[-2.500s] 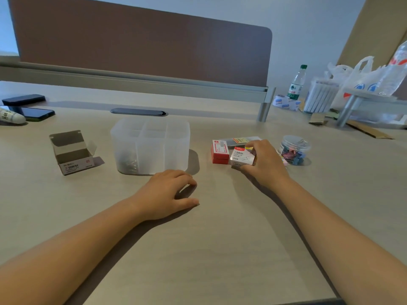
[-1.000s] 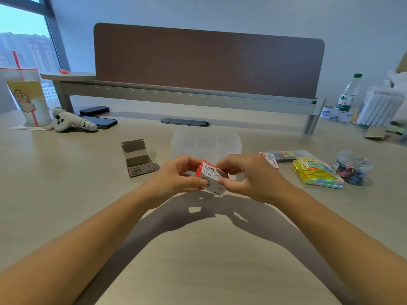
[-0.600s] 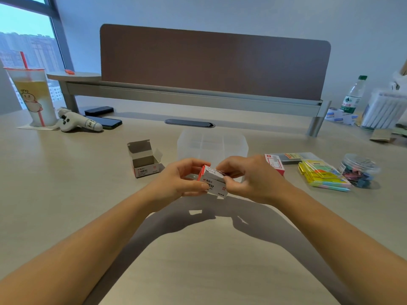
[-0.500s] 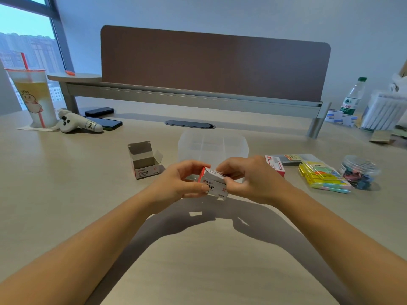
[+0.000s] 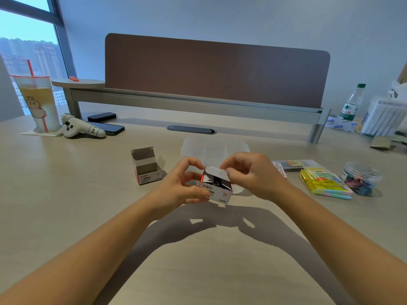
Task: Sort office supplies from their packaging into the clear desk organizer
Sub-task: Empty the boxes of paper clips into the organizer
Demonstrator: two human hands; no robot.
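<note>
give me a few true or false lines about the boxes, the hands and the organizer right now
1. Both hands, left hand and right hand, hold the small box. True.
2. Its top flap is shut. False: it is lifted open.
3. The empty box sits left of the organizer. True.
4. The sticky notes are inside the organizer. False: they lie on the desk, to its right.

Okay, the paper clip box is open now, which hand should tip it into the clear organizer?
Left, probably. The left hand already grips the paper clip box by its body, while the right hand only pinches the opened flap. The clear organizer sits just behind.
</note>
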